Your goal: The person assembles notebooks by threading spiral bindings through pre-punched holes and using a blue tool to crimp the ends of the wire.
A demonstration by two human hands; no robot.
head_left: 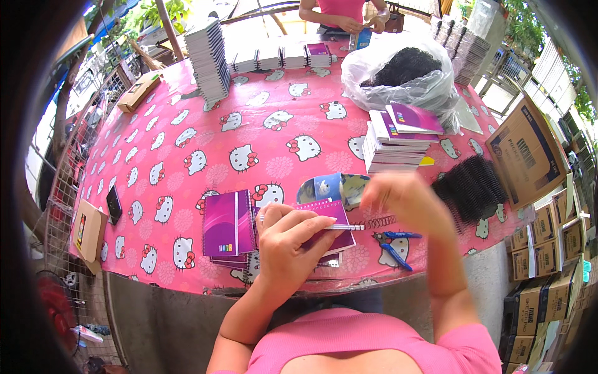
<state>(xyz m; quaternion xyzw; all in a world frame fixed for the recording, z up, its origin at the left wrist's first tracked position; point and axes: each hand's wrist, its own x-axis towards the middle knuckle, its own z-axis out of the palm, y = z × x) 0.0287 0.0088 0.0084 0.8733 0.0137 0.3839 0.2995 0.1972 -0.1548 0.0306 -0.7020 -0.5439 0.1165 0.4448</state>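
Observation:
My left hand (289,240) is closed around a small purple notebook (342,240), its page edge turned toward me. A thin spiral coil (380,222) sticks out from the notebook's right end. Just above that coil is my right hand (405,199), smeared by motion, so I cannot make out its fingers. Left of my left hand lies a pile of purple spiral notebooks (228,223). Blue-handled pliers (393,246) rest on the table below the coil. Behind the held notebook lies a blue patterned object (330,190), partly hidden.
Loose black coils (470,192) lie at the right beside a cardboard box (526,153). A notebook stack (398,140) stands behind my right hand, near a plastic bag (398,75) of black coils. A tall stack (207,62) rises far left. Another person (342,15) works across the table.

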